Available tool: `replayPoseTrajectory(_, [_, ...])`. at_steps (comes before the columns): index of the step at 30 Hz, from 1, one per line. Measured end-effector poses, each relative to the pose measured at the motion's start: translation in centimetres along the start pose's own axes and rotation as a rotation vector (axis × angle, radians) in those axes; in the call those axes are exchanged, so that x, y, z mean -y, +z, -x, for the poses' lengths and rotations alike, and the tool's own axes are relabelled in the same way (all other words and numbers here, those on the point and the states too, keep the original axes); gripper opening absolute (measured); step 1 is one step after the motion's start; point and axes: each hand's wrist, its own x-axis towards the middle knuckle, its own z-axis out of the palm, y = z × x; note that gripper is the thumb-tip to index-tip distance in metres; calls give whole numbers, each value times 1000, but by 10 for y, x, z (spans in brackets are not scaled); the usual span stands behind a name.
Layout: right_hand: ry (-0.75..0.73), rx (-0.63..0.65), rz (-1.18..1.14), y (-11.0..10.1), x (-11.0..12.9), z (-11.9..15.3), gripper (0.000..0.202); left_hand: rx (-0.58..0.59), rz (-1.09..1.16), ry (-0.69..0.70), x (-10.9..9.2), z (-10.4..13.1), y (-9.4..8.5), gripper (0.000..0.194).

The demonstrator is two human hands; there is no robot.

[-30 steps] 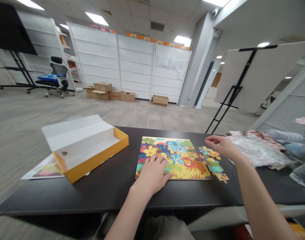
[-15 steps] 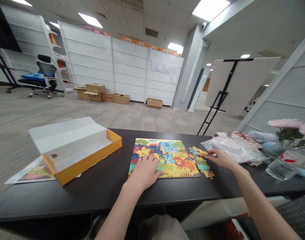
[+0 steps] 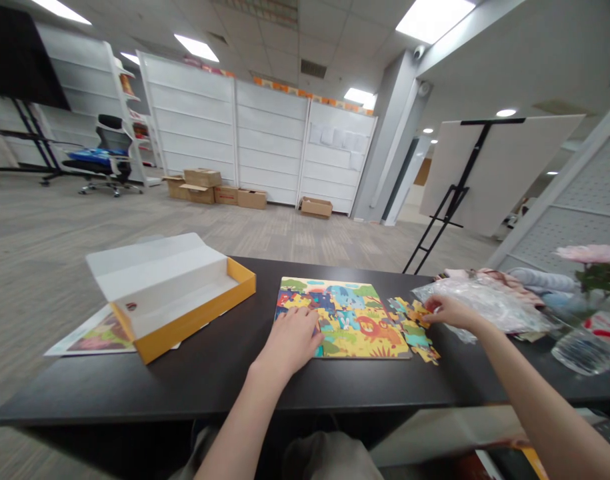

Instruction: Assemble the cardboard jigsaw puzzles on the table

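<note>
A colourful animal puzzle [image 3: 365,327] lies flat on the dark table [image 3: 225,373]. My left hand [image 3: 295,339] rests over its left side, palm down with fingers spread, covering part of the picture. Loose puzzle pieces [image 3: 417,333] are piled along the puzzle's right edge. At the upper right of that pile, my right hand [image 3: 447,312] has its thumb and fingertips pressed together at a yellowish piece.
An open yellow box [image 3: 199,320] with a white lid stands on the left, over a printed sheet [image 3: 97,337]. To the right are a clear plastic bag [image 3: 479,300], folded cloths [image 3: 539,280], and pink flowers [image 3: 592,253] by a clear vessel [image 3: 579,347].
The view has turned slightly left, so everything sits further right in the picture. Both hands stay at nearly the same places on the puzzle and the pile.
</note>
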Motion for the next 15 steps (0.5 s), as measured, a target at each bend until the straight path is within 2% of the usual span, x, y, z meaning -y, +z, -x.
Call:
replayPoseTrajectory(4, [7, 48, -89, -15, 13, 6, 40, 0, 6, 12, 0, 0, 1, 26])
replayPoseTrajectory(6, [-56, 36, -144, -21, 33, 9, 42, 3, 10, 10, -1, -1, 2, 25])
replayPoseTrajectory(8, [-129, 4, -215, -20, 63, 12, 44, -1, 12, 8, -1, -2, 3, 25])
replayPoseTrajectory(10, [-187, 76, -321, -13, 98, 14, 47, -4, 12, 8, -1, -3, 5, 24])
replayPoseTrajectory(12, [-256, 207, -413, 0, 133, 13, 48, 0, 12, 8, -1, -4, 6, 23])
replayPoseTrajectory(15, [-305, 338, -492, 25, 171, 5, 48, 6, 6, 8, -2, -4, 7, 22])
